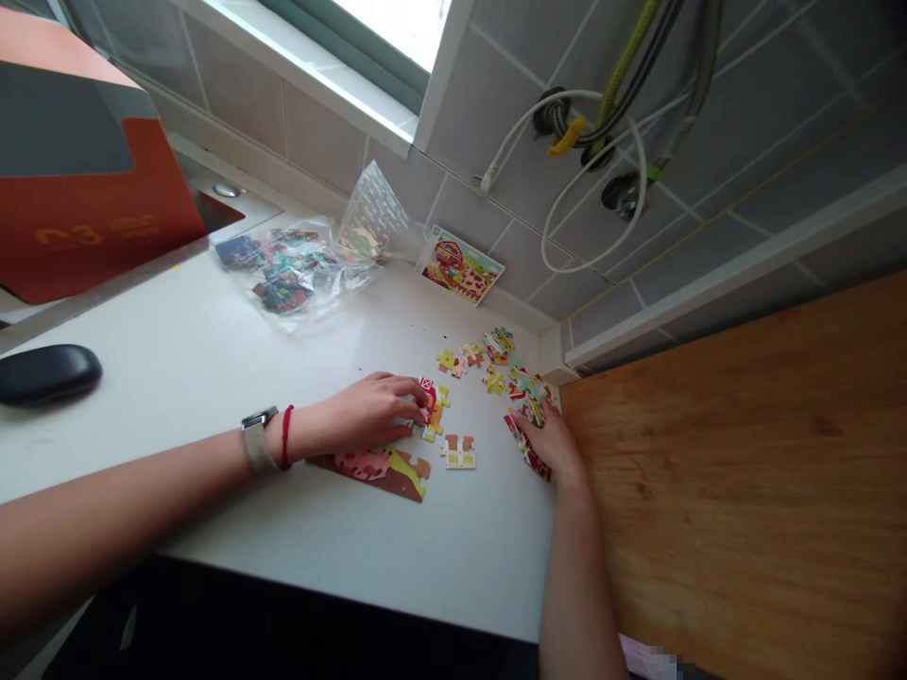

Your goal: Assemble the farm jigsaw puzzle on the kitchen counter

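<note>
My left hand, with a watch and a red cord at the wrist, has its fingers curled over a jigsaw piece with a red barn. Under and beside that hand lies a joined puzzle strip in brown, pink and yellow-green. Just right of it is a cream and brown puzzle piece. At the right, my right hand closes its fingers on colourful puzzle pieces; the palm hides part of them. Several loose pieces are spread beyond both hands.
A picture card leans against the tiled wall. Clear plastic bags of puzzle pieces lie at the back. A black mouse and an orange box are left. A wooden board borders the white table's right side.
</note>
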`<state>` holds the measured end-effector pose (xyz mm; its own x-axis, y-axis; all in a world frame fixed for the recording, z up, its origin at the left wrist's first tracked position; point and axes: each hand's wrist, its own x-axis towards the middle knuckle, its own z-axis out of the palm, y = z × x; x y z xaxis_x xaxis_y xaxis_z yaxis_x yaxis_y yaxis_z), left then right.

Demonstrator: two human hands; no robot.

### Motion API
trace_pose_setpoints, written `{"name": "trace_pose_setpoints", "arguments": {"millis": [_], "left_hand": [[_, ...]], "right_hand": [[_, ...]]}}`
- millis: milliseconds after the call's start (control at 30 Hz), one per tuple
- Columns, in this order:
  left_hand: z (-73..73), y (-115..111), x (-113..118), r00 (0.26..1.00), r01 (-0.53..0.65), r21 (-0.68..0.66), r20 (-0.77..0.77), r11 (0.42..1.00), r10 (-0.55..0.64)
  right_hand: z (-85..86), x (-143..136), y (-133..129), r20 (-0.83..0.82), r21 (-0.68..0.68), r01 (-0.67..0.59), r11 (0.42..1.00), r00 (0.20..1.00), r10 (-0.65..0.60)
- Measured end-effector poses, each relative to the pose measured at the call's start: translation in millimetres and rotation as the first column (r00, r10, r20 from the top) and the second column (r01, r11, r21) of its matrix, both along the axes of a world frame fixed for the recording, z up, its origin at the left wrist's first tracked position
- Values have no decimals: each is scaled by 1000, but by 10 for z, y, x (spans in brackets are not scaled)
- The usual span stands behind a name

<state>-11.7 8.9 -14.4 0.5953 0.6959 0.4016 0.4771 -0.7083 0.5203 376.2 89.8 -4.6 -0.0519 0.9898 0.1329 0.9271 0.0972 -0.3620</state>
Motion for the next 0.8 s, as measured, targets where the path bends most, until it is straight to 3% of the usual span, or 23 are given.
{"name": "trace_pose_setpoints", "arguments": {"millis": [100, 300, 467, 567, 800], "left_hand": [[-11, 1, -6, 1000, -3, -1, -9, 1000, 3], [-37, 18, -7, 1000, 6, -4, -17, 1000, -6], [-18, 4, -5, 999, 7, 5, 32, 1000, -7], [-5, -1, -5, 1000, 2, 0, 4, 1000, -2], [-19, 6, 4, 1000, -8, -4, -9, 1000, 8]], "right_hand": [[5, -123, -5, -35, -77, 35, 996, 999, -38], [119, -439, -33, -236, 120, -42, 992, 969, 70], [96, -268, 81, -428, 236, 146, 961, 903, -32], [69, -167, 124, -365, 253, 173, 952, 928, -72], [83, -190, -18, -74, 59, 132, 990, 989, -127]]}}
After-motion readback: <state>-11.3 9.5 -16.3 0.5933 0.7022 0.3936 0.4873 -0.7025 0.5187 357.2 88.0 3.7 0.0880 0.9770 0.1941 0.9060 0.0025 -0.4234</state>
